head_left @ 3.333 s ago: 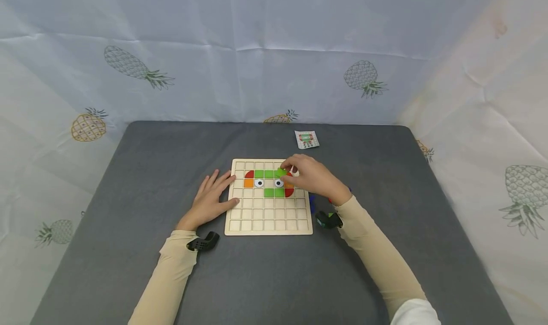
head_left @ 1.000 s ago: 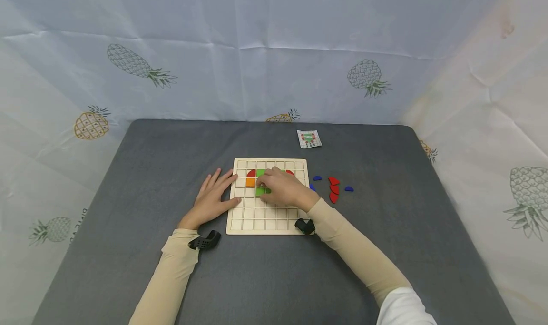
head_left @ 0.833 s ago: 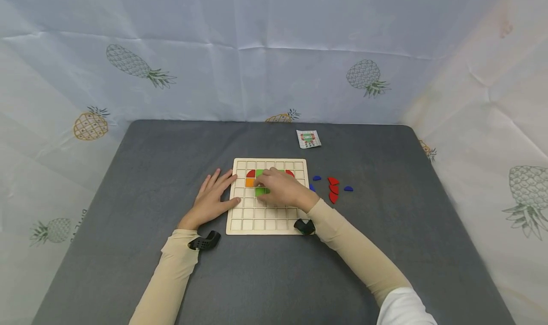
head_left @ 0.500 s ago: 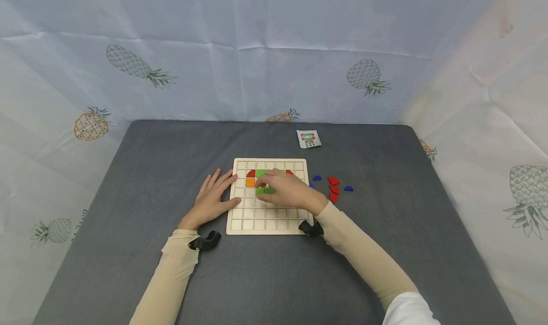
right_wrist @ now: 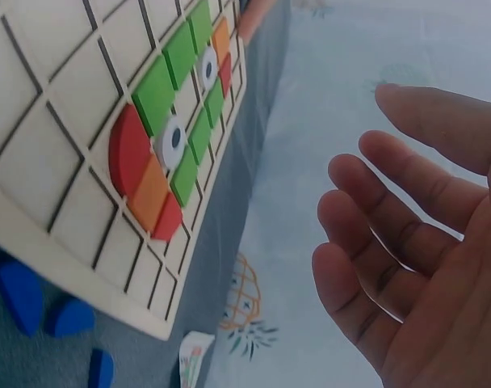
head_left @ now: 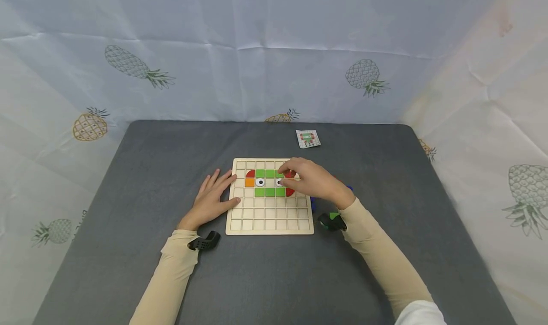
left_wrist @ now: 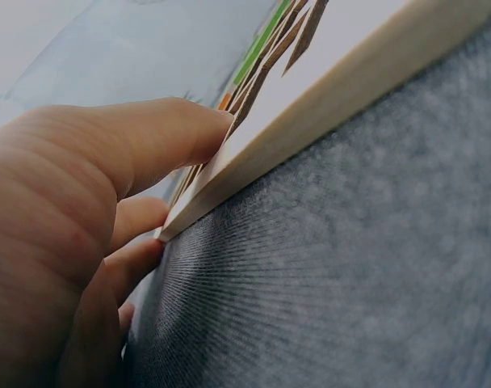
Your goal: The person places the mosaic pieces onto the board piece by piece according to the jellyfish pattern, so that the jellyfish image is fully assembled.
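Wooden grid board [head_left: 269, 213] lies flat on the grey cloth-covered worktop [head_left: 192, 144], about midway between its left and right edges. Left hand [head_left: 210, 203] at the board's left rim, fingers spread, tips touching the wood. Right hand [head_left: 314, 176] over the board's right side, thumb and fingers parted, loosely bent; right wrist view shows nothing held. Contact with a tile: can't tell. In the cells: green tiles [head_left: 269, 192], three in each of two rows, round eye tiles [head_left: 259, 182] between, orange tiles [head_left: 249, 182] and red quarter-rounds [right_wrist: 128, 149] at the sides; the pattern's near-left corner cell is bare. Tiles look light, stiff, smooth, probably a bit slippery; thin, so best pinched by opposite side edges. Board seems rigid and sturdy, likely to skid unless steadied at a rim. Right hand masks the right-hand orange tile and part of one eye in the head view. Blue half-rounds [right_wrist: 70, 317] lie off the board's right side, partly covered there; a green piece [head_left: 334, 215] peeks past the black wrist camera [head_left: 329, 222]. Whatever sits under the right forearm is hidden. Picture card [head_left: 308, 139] near the far edge, print too small to read. Worktop's near edge cut off.
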`<state>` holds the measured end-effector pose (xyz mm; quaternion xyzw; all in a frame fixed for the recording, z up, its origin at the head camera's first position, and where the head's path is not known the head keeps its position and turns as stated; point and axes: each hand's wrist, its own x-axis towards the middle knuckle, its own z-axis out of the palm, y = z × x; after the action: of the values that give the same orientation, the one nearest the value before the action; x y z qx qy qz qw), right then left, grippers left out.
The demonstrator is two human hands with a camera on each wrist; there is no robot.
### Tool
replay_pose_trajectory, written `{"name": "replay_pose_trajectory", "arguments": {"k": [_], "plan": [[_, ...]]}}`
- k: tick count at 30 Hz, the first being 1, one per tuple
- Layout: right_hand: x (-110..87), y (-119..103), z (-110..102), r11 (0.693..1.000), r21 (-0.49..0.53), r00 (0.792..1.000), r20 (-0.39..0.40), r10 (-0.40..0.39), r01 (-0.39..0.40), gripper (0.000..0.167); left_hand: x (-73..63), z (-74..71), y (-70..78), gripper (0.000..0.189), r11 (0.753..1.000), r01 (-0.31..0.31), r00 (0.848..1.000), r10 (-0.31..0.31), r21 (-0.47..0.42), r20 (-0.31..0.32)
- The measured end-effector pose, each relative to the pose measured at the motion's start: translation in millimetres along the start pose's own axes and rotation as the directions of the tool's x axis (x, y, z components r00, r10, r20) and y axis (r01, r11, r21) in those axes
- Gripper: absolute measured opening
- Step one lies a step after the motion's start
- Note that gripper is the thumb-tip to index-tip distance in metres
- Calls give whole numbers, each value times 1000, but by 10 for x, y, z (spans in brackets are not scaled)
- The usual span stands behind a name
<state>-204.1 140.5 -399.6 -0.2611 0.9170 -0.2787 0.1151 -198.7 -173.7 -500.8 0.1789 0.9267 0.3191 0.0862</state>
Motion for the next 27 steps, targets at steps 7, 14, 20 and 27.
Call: {"name": "replay_pose_trajectory", "arguments": {"k": [7, 14, 20, 27], "plan": [[-102, 163, -149, 1000, -7, 998, -60, 14, -15, 30, -1, 0, -9, 77, 1000, 2, 1000, -2, 13, 1], [-209, 347, -254, 997, 2, 993, -94, 76, -76, 30, 5, 3, -11, 77, 1000, 0, 1000, 0, 21, -1], [-303, 526, -296, 986, -9, 982, -101, 162, -164, 31, 0, 6, -18, 78, 1000, -2, 1000, 2, 16, 2], [-401, 771, -304, 966, -45, 964, -88, 251, -256, 34, -2, 7, -17, 78, 1000, -10, 1000, 11, 20, -1]]}}
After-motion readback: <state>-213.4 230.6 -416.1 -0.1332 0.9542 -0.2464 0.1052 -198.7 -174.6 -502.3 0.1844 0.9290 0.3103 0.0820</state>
